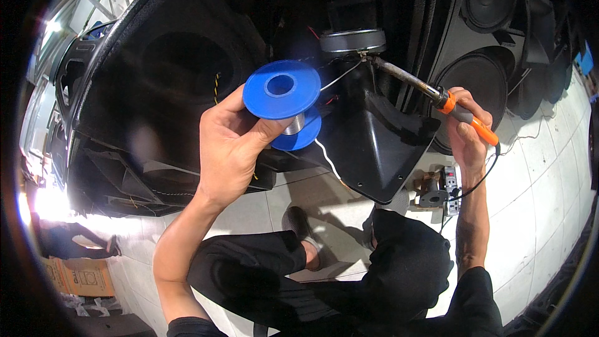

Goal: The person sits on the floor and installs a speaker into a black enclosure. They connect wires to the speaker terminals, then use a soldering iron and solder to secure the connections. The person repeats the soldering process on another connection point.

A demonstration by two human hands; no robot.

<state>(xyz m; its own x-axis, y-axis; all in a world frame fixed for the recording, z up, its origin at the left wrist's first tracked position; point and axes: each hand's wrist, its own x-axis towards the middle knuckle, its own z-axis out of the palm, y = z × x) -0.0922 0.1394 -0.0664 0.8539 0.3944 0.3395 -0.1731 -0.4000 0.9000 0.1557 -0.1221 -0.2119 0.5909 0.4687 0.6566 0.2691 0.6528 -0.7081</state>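
Gripping the blue spool (294,103) in our left hand (226,140) and the orange-handled soldering iron (447,103) in our right hand (465,150), we hold iron tip (369,58) and silvery wire (342,77) by the driver's (353,42) lower edge; contact is too small to confirm. A wavering wrist could scorch the horn (374,143): glossy, black, flaring toward rounded corners.

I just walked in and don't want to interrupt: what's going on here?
A person's left hand holds a blue spool, its wire running to just under a round speaker part at a black horn's narrow end. The right hand holds an orange-handled soldering iron, its tip beside the wire's end.
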